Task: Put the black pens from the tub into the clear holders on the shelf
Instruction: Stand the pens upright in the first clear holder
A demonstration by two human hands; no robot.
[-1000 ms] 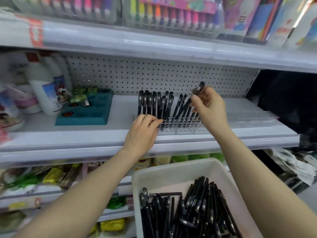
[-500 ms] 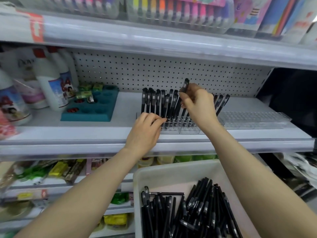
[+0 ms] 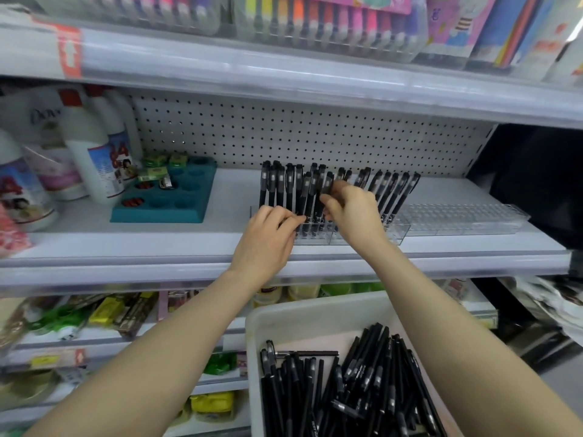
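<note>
A clear holder (image 3: 396, 232) on the middle shelf carries several black pens (image 3: 285, 184) standing upright. My right hand (image 3: 355, 212) pinches one black pen (image 3: 325, 192) near its cap, its tip down among the holder's slots. My left hand (image 3: 268, 239) rests on the holder's left front, fingers curled against it. A second clear holder (image 3: 463, 216) lies to the right with no pens in it. Below, a white tub (image 3: 318, 316) holds several loose black pens (image 3: 356, 389).
A teal tray (image 3: 164, 212) with round wells and small packets sits left of the holders. White bottles (image 3: 91, 152) stand at the far left. The pegboard back wall (image 3: 299, 137) is behind. The upper shelf edge (image 3: 284, 74) overhangs. Lower shelves hold mixed goods.
My right hand has moved left and down with the pen, from above the right-hand pens to the holder's middle slots. My left hand has stayed on the holder.
</note>
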